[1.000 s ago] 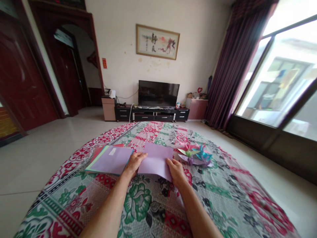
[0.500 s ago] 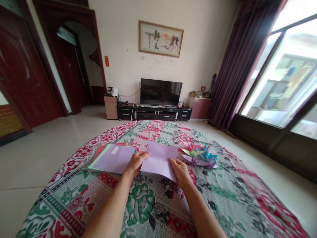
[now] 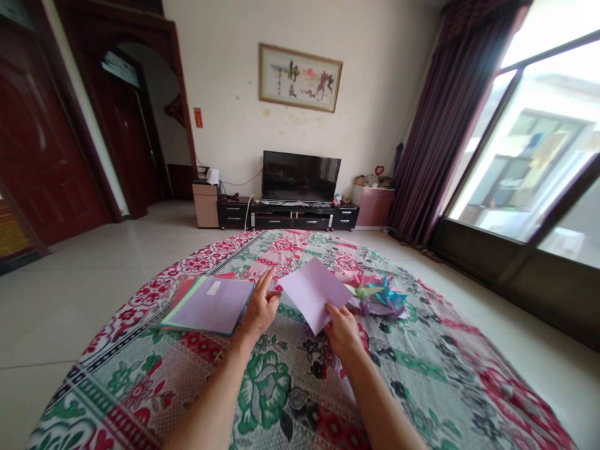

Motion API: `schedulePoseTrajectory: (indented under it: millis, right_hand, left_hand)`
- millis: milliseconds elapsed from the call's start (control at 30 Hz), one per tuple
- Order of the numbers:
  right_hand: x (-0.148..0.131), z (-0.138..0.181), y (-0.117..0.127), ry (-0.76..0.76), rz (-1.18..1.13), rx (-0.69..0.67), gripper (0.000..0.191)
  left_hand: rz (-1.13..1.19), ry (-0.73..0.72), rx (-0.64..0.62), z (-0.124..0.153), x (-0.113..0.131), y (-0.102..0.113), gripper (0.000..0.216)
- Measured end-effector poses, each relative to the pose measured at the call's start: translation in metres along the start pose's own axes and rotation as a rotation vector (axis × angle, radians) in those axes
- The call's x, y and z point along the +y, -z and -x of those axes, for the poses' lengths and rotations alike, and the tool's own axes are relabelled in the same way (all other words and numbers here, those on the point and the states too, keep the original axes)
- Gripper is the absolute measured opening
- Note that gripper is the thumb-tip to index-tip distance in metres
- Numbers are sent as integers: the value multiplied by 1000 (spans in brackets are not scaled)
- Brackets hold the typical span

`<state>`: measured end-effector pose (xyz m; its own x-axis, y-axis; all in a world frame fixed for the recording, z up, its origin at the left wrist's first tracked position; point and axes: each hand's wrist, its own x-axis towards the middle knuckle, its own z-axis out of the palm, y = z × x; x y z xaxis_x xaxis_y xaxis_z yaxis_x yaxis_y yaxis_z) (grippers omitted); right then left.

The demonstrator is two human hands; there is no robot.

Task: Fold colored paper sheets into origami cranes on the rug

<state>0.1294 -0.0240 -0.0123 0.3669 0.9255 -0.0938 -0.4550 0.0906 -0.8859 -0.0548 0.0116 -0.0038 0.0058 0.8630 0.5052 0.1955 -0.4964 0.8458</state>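
- Since half a second ago, the lilac sheet (image 3: 315,292) has turned from lying square to standing on a corner, and the left hand (image 3: 259,308) has let go of its edge.
- Right hand (image 3: 344,329) pinches the sheet's near corner between thumb and fingers; the rest of the paper tilts up off the tablecloth (image 3: 422,375).
- Left hand is open and holds nothing, forefinger stretched out, just beside the sheet's left corner and touching the cloth.
- One stack of coloured paper (image 3: 209,304) lies close to the left hand's outer side, well inside the table's left rim.
- One cluster of folded paper figures (image 3: 377,295) sits just past the sheet's right edge; their number is unclear.
- Bare cloth lies open near the person and to the right.
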Motion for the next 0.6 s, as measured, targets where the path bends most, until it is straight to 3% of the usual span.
schedulePoseTrajectory:
  millis: [100,200,367,600]
  right_hand:
    - [0,2,-1,-14,-21,33,33]
    - [-1,5,-3,-64,-38,1,34]
    - [-6,12,-6,-107,-42,-112,33]
    - [-19,11,9,-14,70,-210,68]
  left_hand:
    - [-269,-244,-46,2,4,-5,65]
    - [-361,-326,-172,4,8,-11,60]
    - [-242,-195,-260,3,8,-9,46]
    - [-17,22,-328,0,8,4,28]
